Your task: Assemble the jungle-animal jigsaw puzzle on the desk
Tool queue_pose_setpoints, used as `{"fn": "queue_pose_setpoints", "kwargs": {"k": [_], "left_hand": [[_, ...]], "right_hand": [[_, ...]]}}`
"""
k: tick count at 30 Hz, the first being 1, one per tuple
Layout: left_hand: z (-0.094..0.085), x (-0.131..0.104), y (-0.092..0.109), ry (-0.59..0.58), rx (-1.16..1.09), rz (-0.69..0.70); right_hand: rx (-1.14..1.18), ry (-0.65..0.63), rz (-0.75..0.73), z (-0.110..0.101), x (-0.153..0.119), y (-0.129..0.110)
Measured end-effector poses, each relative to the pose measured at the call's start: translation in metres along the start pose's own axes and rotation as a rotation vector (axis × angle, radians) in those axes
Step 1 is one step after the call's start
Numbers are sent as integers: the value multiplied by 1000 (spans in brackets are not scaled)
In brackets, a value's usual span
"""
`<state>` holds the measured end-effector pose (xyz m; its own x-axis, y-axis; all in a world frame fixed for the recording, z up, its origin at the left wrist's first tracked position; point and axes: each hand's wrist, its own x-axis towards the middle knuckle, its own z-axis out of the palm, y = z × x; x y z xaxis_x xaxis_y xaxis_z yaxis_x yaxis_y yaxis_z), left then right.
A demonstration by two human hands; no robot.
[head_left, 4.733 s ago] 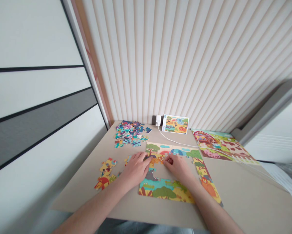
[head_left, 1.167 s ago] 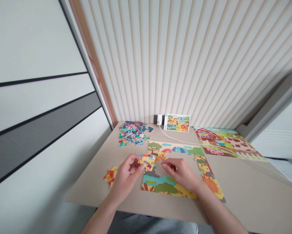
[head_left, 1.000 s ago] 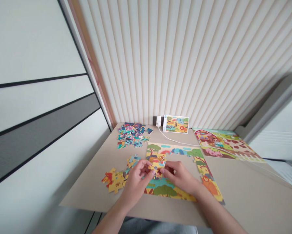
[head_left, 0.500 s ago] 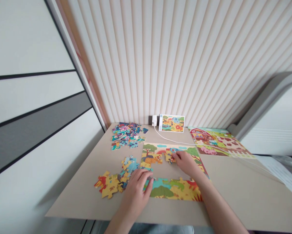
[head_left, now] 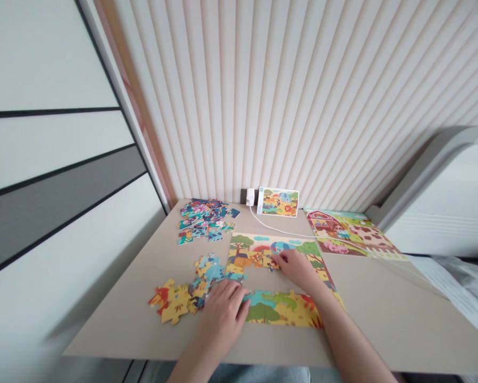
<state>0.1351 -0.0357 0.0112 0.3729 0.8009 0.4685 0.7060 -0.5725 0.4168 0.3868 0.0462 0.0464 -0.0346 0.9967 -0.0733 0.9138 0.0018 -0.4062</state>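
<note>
A partly assembled animal puzzle [head_left: 265, 314] lies on the table, with bare tabletop showing through its middle. My right hand [head_left: 295, 267] has its thumb and fingers closed on a puzzle piece [head_left: 269, 260] beside the leopard in the upper part. The piece touches the assembled section there. My left hand [head_left: 227, 306] rests at the puzzle's left edge, fingers spread and slightly bent, with nothing seen in it. Left of that hand lie loose yellow and blue pieces [head_left: 175, 302], one showing a red lion. Its fingertips hide part of the puzzle's edge.
A heap of dark and teal pieces [head_left: 204, 218] lies at the back left. A picture card [head_left: 278, 202] leans on the wall beside a white charger [head_left: 250, 197]. Its cable crosses a finished farm puzzle [head_left: 342, 234] at the right.
My right hand has moved slightly left with the piece, which now lies against the leopard section. More of the blue elephant shows above it. My left hand stays by the left edge.
</note>
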Motion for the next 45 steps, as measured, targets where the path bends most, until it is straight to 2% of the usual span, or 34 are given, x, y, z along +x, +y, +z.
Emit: {"fn": "queue_pose_setpoints", "kwargs": {"k": [6, 18, 27, 45], "left_hand": [[0, -1, -1, -23, 0, 2], [0, 1, 0, -55, 62, 8], [2, 1, 0, -92, 64, -9], [1, 1, 1, -68, 46, -15]], "right_hand": [[-59, 4, -9, -2, 0, -3], [-138, -68, -51, -9, 2, -9], [-187, -39, 12, -4, 1, -14], [-356, 18, 65, 1, -1, -21]]}}
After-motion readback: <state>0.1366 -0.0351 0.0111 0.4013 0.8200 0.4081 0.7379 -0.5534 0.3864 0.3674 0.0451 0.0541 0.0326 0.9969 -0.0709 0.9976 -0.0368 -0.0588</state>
